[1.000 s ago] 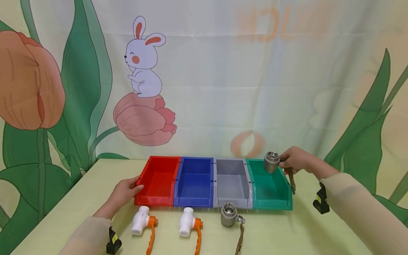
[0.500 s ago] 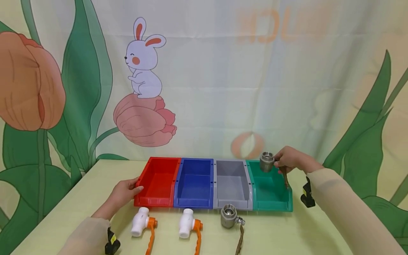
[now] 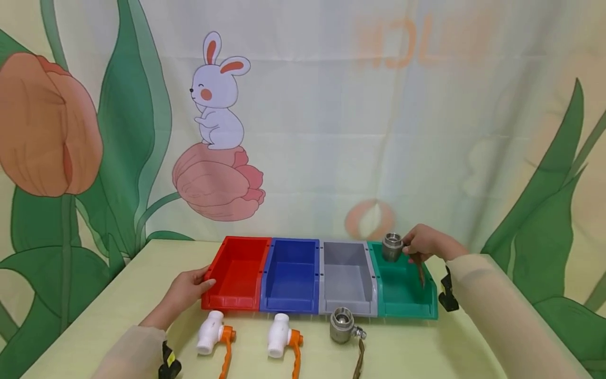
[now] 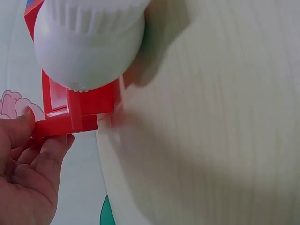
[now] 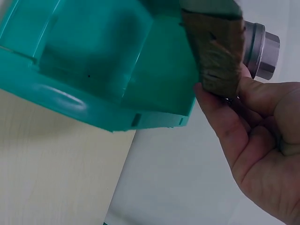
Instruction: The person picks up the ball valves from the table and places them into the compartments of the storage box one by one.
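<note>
My right hand [image 3: 423, 243] grips a metal ball valve [image 3: 392, 247] close to where its brown-wrapped handle [image 5: 218, 54] begins. The valve overlaps the back part of the green bin [image 3: 407, 310], its round opening facing up and its handle slanting down toward the front. In the right wrist view, thumb and fingers close around the handle's base, with the steel body [image 5: 265, 51] behind them. At the far left, my left hand [image 3: 187, 288] pinches the side wall of the red bin [image 4: 70, 123], thumb on one face and fingers on the other.
Between the outer bins stand a blue bin [image 3: 290, 305] and a grey bin [image 3: 347, 306], joined in a row. In front lie two white plastic valves with orange handles [image 3: 210, 332], [image 3: 278, 337] and another metal valve [image 3: 342, 327]. A printed curtain [image 3: 303, 131] hangs behind the table.
My right hand has moved left with the metal ball valve, bringing it further over the green bin. My left hand stays on the red bin; the view has tipped slightly up.
</note>
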A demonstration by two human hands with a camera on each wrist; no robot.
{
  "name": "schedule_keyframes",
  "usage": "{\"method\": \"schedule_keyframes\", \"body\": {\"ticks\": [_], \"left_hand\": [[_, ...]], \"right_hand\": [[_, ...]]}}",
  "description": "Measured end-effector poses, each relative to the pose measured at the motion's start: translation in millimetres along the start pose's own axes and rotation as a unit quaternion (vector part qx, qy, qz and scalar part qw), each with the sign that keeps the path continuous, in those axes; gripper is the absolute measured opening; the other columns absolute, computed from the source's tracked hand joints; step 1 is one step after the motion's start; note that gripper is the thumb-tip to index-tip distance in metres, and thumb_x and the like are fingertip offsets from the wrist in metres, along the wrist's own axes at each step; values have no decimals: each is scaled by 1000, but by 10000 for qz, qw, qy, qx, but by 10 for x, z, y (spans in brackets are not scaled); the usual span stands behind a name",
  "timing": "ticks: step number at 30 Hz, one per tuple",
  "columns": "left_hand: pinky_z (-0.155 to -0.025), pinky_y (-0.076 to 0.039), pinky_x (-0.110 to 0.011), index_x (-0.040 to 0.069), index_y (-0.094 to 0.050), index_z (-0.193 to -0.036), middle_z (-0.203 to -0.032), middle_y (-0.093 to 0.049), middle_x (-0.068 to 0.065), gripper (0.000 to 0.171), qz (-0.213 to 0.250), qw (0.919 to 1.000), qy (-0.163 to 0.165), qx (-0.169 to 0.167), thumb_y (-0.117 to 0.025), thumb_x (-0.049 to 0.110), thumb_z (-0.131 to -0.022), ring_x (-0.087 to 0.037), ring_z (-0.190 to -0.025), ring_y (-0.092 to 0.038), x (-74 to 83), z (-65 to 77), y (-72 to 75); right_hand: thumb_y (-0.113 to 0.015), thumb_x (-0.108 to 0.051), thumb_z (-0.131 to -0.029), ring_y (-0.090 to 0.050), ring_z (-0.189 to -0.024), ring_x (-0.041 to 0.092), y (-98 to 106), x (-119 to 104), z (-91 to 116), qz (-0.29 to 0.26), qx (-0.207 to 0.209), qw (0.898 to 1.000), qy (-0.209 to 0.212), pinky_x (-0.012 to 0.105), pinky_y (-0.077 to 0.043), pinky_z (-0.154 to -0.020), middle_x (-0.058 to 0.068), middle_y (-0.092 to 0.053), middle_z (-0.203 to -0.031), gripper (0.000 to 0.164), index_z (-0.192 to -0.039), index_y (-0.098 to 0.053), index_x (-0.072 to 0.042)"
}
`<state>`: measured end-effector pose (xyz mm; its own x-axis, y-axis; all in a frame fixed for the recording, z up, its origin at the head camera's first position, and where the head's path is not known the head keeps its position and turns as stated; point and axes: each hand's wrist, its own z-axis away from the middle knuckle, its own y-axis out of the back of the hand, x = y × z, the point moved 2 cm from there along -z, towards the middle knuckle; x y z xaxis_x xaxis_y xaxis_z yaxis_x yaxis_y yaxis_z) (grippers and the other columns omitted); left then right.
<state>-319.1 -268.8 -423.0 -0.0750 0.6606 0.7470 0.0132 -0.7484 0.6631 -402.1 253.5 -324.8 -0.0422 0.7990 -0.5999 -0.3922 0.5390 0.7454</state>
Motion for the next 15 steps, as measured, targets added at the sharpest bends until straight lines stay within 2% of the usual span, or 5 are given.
{"method": "schedule_keyframes", "body": {"ticks": [9, 15], "left_hand": [[-101, -59, -46, -7, -35, -153, -149, -50, -33, 57, 48, 10000, -42, 67, -56, 12, -104, -45, -123, -60, 3, 31, -27], [-100, -61, -45, -7, -35, -153, -148, -51, -33, 56, 3, 10000, -13, 67, -56, 11, -104, -45, -123, -61, -3, 32, -10]], "right_hand": [[-52, 2, -103, -63, -67, 12, -96, 32, -77, 31, 46, 9999, -110, 26, -56, -64, 9, -62, -83, 27, -124, -63, 16], [-53, 2, -103, -65, -68, 14, -140, 36, -127, 116, 82, 9998, -102, 27, -58, -65, 10, -63, -83, 27, -124, -64, 15]]}}
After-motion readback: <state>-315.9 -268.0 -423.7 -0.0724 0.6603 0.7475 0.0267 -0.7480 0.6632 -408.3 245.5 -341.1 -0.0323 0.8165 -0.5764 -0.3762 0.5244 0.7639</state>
